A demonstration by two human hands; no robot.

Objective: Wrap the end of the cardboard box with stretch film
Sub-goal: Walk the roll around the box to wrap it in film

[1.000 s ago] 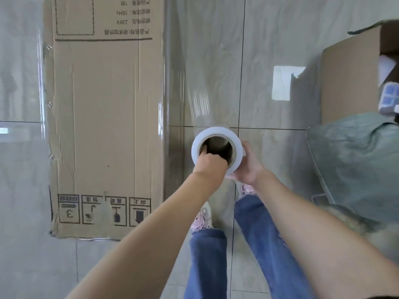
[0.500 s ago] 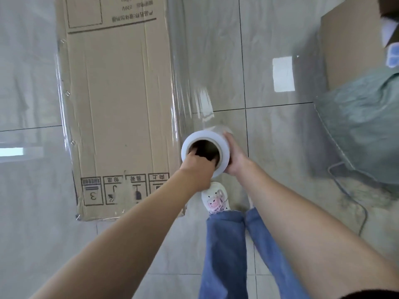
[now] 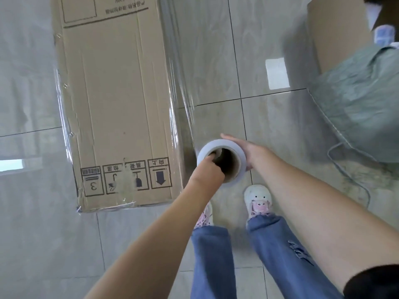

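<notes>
A long cardboard box (image 3: 116, 100) lies on the tiled floor, its near end printed with handling symbols and covered in clear film. The stretch film roll (image 3: 221, 161) hangs just right of the box's near corner, its hollow core facing me. My left hand (image 3: 208, 172) has its fingers hooked inside the core. My right hand (image 3: 248, 151) presses flat against the roll's right side. A sheet of clear film (image 3: 181, 89) runs from the roll along the box's right edge.
A second cardboard box (image 3: 336, 33) and a grey-green sack (image 3: 362, 100) sit at the right, with a thin cable (image 3: 354, 182) trailing on the floor. My feet in white shoes (image 3: 258, 200) stand just below the roll.
The roll has come toward the box's near right corner, and the box's near end now sits lower and closer in view. My right hand has shifted to the roll's side.
</notes>
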